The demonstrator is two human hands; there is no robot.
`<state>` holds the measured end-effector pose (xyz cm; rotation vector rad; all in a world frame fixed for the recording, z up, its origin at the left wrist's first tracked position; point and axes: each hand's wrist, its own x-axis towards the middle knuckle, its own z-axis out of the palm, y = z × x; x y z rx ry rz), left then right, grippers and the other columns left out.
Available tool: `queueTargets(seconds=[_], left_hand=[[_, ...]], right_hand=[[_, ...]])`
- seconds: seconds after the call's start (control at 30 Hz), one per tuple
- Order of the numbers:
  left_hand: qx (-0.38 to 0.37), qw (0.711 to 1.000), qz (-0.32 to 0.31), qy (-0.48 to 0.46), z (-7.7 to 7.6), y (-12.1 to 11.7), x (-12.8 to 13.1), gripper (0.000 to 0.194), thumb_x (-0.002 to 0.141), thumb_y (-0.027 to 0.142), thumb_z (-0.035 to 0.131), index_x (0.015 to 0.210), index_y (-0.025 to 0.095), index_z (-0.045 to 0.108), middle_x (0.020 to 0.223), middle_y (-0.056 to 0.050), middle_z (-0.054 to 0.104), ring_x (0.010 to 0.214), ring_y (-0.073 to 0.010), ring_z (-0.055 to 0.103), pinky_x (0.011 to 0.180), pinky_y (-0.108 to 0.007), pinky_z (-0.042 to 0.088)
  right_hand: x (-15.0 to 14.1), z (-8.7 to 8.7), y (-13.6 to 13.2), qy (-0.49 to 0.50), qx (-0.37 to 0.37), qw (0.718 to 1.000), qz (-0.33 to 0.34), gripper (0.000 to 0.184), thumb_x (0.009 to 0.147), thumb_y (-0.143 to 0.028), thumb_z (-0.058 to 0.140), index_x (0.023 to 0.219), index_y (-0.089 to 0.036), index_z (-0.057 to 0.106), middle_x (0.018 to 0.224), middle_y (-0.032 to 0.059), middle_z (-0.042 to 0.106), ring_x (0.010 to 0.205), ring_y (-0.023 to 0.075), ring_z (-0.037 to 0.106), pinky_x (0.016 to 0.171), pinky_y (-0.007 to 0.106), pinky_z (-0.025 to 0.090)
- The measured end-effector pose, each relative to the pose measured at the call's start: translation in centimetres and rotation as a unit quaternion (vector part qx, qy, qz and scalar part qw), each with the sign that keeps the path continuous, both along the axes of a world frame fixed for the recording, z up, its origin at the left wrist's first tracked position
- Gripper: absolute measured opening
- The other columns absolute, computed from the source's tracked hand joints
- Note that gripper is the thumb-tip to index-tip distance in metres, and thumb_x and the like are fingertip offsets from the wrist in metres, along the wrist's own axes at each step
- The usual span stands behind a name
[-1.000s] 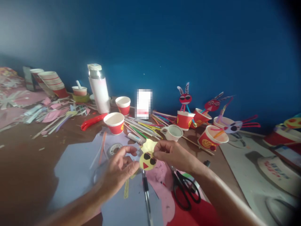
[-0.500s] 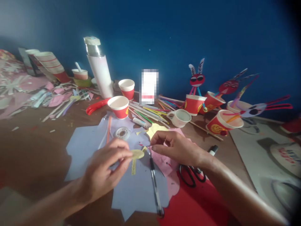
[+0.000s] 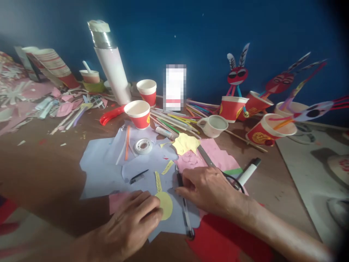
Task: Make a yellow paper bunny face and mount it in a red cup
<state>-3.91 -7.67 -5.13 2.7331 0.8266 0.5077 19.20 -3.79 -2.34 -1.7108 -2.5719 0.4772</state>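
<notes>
A round yellow paper disc (image 3: 166, 206) lies on the blue-grey paper (image 3: 99, 169), its left edge under the closed fingertips of my left hand (image 3: 133, 222). Just above the disc is a narrow yellow paper strip (image 3: 158, 182) with dark vein lines, and a second such strip (image 3: 167, 167) lies farther right. My right hand (image 3: 208, 187) is bent over a black-and-clear pen (image 3: 186, 214), thumb across the barrel and fingers curled beside it. Part of the pen is hidden by the hand. Scissors (image 3: 206, 155) stick out from behind my right hand.
A pen cap (image 3: 139, 176), a tape roll (image 3: 143, 146), a marker (image 3: 248, 173) and red paper (image 3: 218, 236) are around the hands. Farther back stand red paper cups (image 3: 137, 114), a white mug (image 3: 214, 126), a tall flask (image 3: 111, 69) and cup figures (image 3: 231, 109).
My left hand has lowered the yellow disc onto the paper and turned it flat. My right hand has moved down to the pen. The view has tilted lower.
</notes>
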Motion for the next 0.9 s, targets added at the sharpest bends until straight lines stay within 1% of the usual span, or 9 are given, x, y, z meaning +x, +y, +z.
queueTargets(seconds=[0.1,0.37,0.47,0.57,0.63,0.67,0.73,0.83,0.9], left_hand=[[-0.004,1.000,0.002,0.002,-0.2,-0.3,-0.1,0.028,0.085,-0.001,0.043,0.096,0.018,0.061,0.085,-0.003,0.059,0.074,-0.0167,0.050,0.070,-0.032,0.039],[0.018,1.000,0.017,-0.004,-0.3,0.5,0.2,0.025,0.085,0.001,0.047,0.097,0.018,0.062,0.089,-0.004,0.060,0.078,-0.0166,0.051,0.072,-0.031,0.041],[0.067,0.997,0.022,-0.024,0.3,1.8,0.6,0.023,0.085,0.000,0.049,0.095,0.016,0.062,0.089,-0.004,0.061,0.079,-0.0166,0.052,0.073,-0.031,0.042],[0.060,0.996,0.022,-0.069,0.9,3.0,1.1,0.022,0.085,-0.001,0.050,0.091,0.016,0.062,0.087,-0.004,0.062,0.077,-0.0149,0.053,0.072,-0.029,0.043],[-0.029,0.991,0.042,-0.124,1.2,3.6,1.3,0.018,0.085,0.002,0.050,0.087,0.017,0.061,0.085,-0.003,0.061,0.077,-0.0134,0.055,0.070,-0.026,0.044],[-0.103,0.981,0.066,-0.150,1.3,3.8,1.4,0.015,0.087,0.006,0.050,0.084,0.017,0.060,0.082,-0.002,0.061,0.075,-0.0126,0.055,0.068,-0.024,0.044],[-0.282,0.931,0.139,-0.184,1.8,4.4,1.3,0.013,0.090,0.018,0.050,0.079,0.017,0.058,0.074,-0.001,0.058,0.067,-0.0107,0.054,0.059,-0.020,0.043],[-0.475,0.824,0.228,-0.208,2.4,5.3,1.1,0.023,0.087,0.036,0.053,0.076,0.016,0.056,0.063,0.002,0.054,0.054,-0.0078,0.046,0.050,-0.018,0.038],[-0.515,0.792,0.243,-0.221,2.7,5.7,1.1,0.026,0.085,0.039,0.055,0.075,0.015,0.055,0.061,0.003,0.052,0.051,-0.0069,0.043,0.048,-0.018,0.037]], right_hand=[[-0.3,-0.3,-0.6,-0.028,0.027,0.999,-0.007,0.033,0.080,-0.049,0.057,0.075,-0.018,0.065,0.066,0.0084,0.070,0.064,0.0247,0.065,0.056,0.031,0.033],[-0.8,-0.2,-0.8,-0.033,0.031,0.998,-0.044,0.021,0.078,-0.032,0.051,0.065,-0.018,0.061,0.061,0.0080,0.067,0.057,0.0212,0.060,0.054,0.030,0.027],[-0.1,0.6,0.0,0.034,0.005,0.996,-0.088,0.019,0.074,-0.029,0.053,0.058,-0.019,0.053,0.051,0.0011,0.056,0.051,0.0145,0.049,0.053,0.028,0.026],[0.9,1.1,1.1,0.177,-0.090,0.970,-0.137,0.025,0.073,-0.026,0.051,0.052,-0.020,0.040,0.046,-0.0047,0.041,0.048,0.0101,0.037,0.049,0.024,0.026],[1.5,1.1,1.8,0.291,-0.176,0.928,-0.155,0.028,0.077,-0.029,0.049,0.051,-0.020,0.039,0.048,-0.0051,0.041,0.048,0.0095,0.037,0.047,0.023,0.028],[1.8,0.9,2.0,0.338,-0.208,0.904,-0.158,0.030,0.079,-0.031,0.047,0.052,-0.020,0.041,0.049,-0.0047,0.044,0.048,0.0096,0.039,0.048,0.023,0.030],[2.0,0.6,2.3,0.386,-0.237,0.877,-0.158,0.033,0.083,-0.034,0.044,0.053,-0.019,0.045,0.051,-0.0035,0.049,0.050,0.0100,0.043,0.049,0.023,0.034],[2.1,0.2,2.2,0.356,-0.190,0.899,-0.168,0.028,0.080,-0.028,0.046,0.053,-0.020,0.042,0.051,-0.0044,0.047,0.050,0.0097,0.042,0.047,0.022,0.031],[1.9,0.2,2.0,0.296,-0.116,0.934,-0.162,0.025,0.076,-0.024,0.048,0.053,-0.020,0.037,0.049,-0.0058,0.041,0.049,0.0093,0.037,0.046,0.022,0.027]])
